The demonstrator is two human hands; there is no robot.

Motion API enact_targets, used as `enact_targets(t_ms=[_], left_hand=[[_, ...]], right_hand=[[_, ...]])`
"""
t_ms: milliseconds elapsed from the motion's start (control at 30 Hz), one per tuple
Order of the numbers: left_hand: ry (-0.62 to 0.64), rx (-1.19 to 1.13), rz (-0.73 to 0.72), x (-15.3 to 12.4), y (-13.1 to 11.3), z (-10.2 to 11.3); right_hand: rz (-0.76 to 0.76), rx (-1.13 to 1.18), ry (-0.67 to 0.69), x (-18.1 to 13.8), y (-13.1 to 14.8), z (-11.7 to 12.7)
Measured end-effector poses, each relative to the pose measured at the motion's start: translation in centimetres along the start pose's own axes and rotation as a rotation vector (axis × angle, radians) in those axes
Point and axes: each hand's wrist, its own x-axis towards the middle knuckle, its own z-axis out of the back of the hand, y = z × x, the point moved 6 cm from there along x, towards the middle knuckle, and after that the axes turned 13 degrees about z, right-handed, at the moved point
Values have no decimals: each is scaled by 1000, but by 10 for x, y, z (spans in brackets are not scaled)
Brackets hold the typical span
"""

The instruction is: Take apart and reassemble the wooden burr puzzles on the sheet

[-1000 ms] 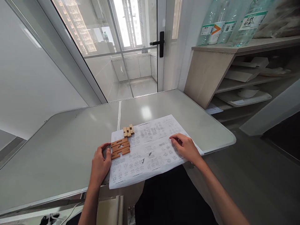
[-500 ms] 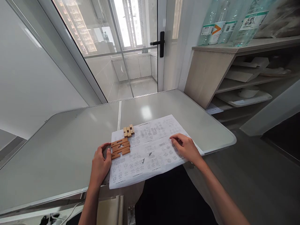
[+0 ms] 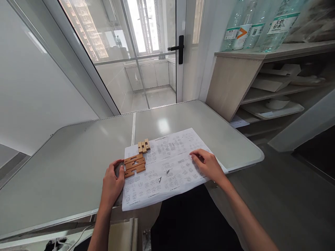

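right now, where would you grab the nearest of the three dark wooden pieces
Probably by its left short end, coming in from the left. The nearest dark piece lies flat on the paper sheet with its far long edge against the next piece, leaving no finger room there. Its left end sits free right beside the left hand.

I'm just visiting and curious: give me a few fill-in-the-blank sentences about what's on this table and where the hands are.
The left hand sits beside ____ dark notched wooden pieces.
The right hand rests on the printed sheet, which lies on a grey ____.
The lighter wooden block lies ____ from the person than the dark pieces.
On top of the shelf stand clear plastic ____.
Missing words: three; table; farther; bottles.
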Motion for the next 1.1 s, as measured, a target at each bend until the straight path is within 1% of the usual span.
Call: enact_targets(t_ms=[367, 800, 1100], left_hand=[[0, 3, -6, -2, -3, 1], [2, 12, -9, -4, -6, 3], [5, 2, -8, -2, -3, 1]], right_hand=[[-13, -14, 4, -1, -3, -1], [-9, -16, 6, 0, -1, 0], [-19, -5, 1, -1, -1, 0]])
